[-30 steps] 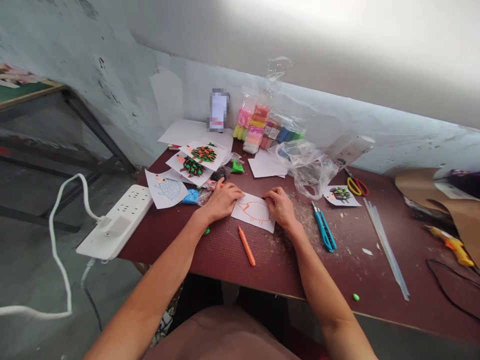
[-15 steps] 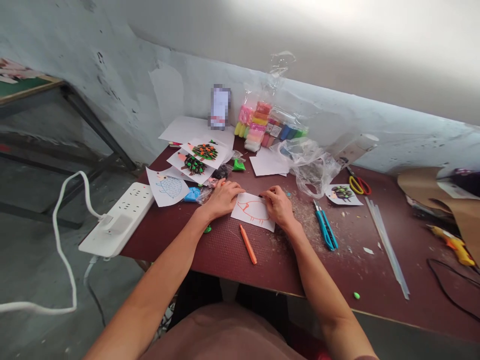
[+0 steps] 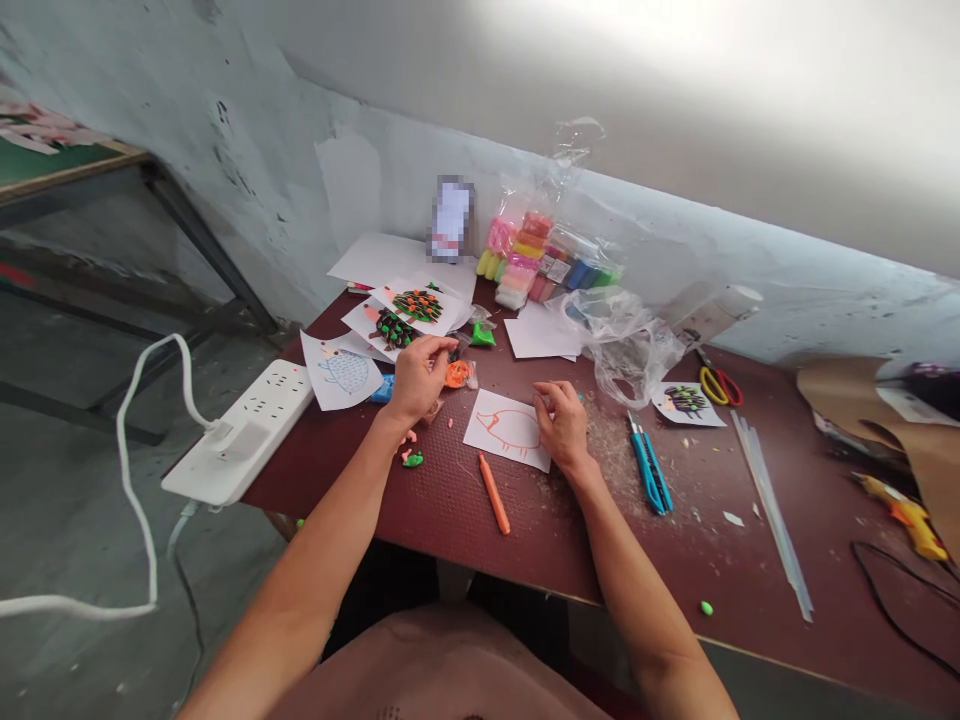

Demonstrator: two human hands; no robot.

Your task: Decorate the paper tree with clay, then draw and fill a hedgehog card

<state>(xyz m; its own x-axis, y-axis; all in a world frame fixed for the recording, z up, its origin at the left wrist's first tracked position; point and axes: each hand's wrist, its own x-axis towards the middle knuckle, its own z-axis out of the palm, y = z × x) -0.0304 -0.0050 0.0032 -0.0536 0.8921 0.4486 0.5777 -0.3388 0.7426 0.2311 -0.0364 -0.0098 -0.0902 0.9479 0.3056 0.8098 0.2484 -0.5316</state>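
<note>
A white card (image 3: 504, 425) with an orange hedgehog outline lies in front of me. My right hand (image 3: 562, 422) rests at its right edge, fingers bent and thumb apart, with nothing visible in it. My left hand (image 3: 421, 378) is raised left of the card, over the clay bags, with its fingertips drawn together. Whatever they pinch is hidden. Just beyond it sits a bag of orange clay (image 3: 457, 374). Below the card lies an orange marker (image 3: 494, 493). Small pink bits and a green clay lump (image 3: 412, 460) are near my left wrist.
Finished hedgehog cards (image 3: 417, 306) and a blue hedgehog drawing (image 3: 343, 372) lie at left, beside a power strip (image 3: 244, 430). Packs of colored clay (image 3: 529, 258) stand behind. Rightward are a plastic bag (image 3: 626, 345), a utility knife (image 3: 649, 465), scissors (image 3: 720, 386) and a glue gun (image 3: 907, 515).
My left hand has left the card and lifted leftward to the clay bags, uncovering the orange clay. My right hand stays at the card's right side, its fingers slightly loosened.
</note>
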